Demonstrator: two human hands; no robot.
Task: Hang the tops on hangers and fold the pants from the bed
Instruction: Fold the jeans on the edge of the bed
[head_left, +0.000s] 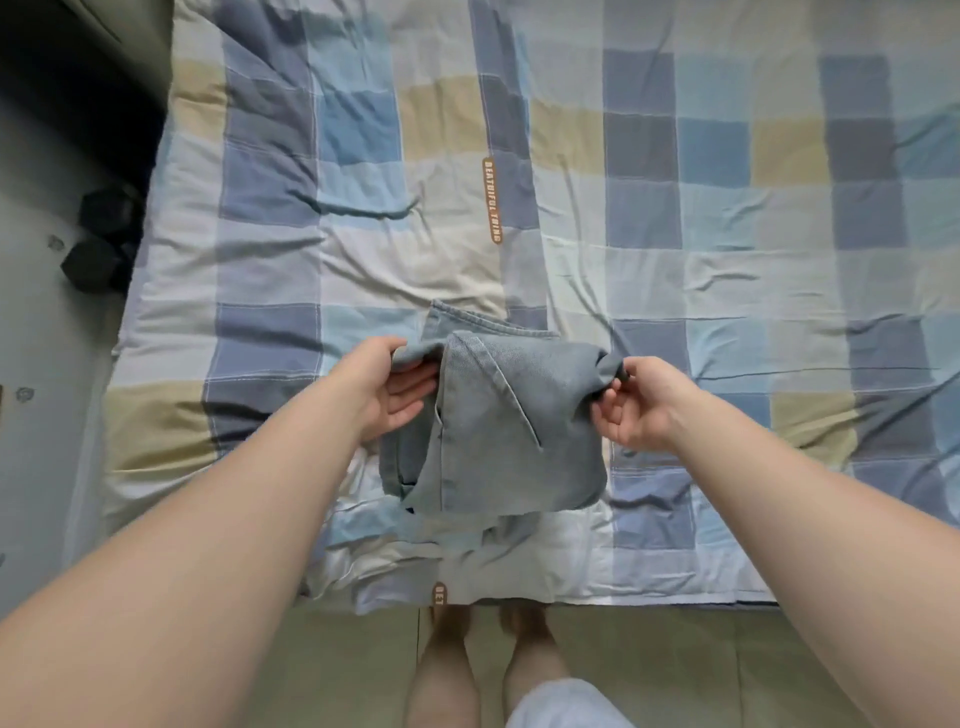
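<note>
Spread across the bed (675, 218), a checked quilt in blue, grey and tan lies under folded pale denim pants (498, 426) near its front edge (a brown label shows further back). Left hand (384, 384) grips their left edge; right hand (631, 402) pinches a bunched corner.

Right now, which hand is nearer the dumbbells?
Left. The left hand grips the jeans at the edge toward the dumbbells; the right hand pinches the opposite edge, farther off.
</note>
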